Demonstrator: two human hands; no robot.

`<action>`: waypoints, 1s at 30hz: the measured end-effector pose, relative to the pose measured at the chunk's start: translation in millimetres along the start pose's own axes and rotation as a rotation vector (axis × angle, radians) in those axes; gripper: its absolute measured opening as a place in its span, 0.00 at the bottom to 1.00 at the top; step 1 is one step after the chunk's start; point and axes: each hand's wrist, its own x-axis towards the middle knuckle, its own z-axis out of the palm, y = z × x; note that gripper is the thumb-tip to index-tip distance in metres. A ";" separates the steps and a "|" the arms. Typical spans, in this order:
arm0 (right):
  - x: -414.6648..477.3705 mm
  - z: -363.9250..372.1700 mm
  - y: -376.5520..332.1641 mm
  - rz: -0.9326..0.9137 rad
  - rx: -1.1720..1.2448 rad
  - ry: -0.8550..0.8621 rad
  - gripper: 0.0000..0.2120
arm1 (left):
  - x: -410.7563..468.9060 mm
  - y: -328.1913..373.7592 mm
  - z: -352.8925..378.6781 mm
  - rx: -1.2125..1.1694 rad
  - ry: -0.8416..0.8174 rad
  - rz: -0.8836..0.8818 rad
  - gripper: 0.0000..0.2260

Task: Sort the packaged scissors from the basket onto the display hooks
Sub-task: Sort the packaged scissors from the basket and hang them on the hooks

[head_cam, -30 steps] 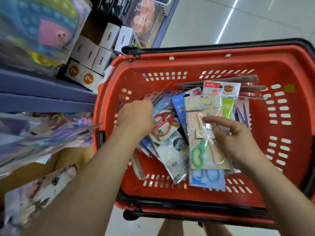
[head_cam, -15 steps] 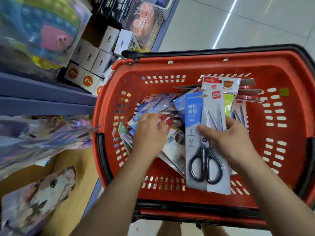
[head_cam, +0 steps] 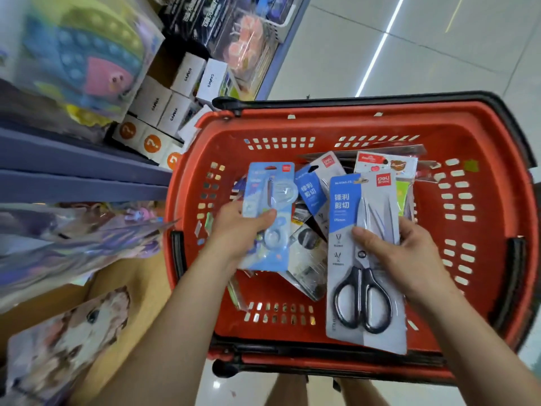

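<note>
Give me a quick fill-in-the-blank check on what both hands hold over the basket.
The right hand grips a scissors pack whose handles are ____.
The left hand grips a second pack, coloured light ____.
Both packs are over the basket, whose colour is ____.
Missing words: black; blue; red.

My right hand (head_cam: 409,259) covers the right edge of the black-handled scissors pack (head_cam: 366,288), and part of its fingers goes behind the card. The blue pack (head_cam: 269,197) in my left hand (head_cam: 240,232) is blurred, so I cannot tell what is inside. These two packs hide most of the pile (head_cam: 307,259) in the basket (head_cam: 292,121). The print on the cards is too small to read. The colourful toy (head_cam: 82,60) at upper left is blurred and cut by the edge.
</note>
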 end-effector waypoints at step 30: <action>-308.0 -43.9 -284.7 -0.344 -0.049 -0.631 0.13 | -404.3 213.1 -67.9 -0.600 0.657 0.711 0.07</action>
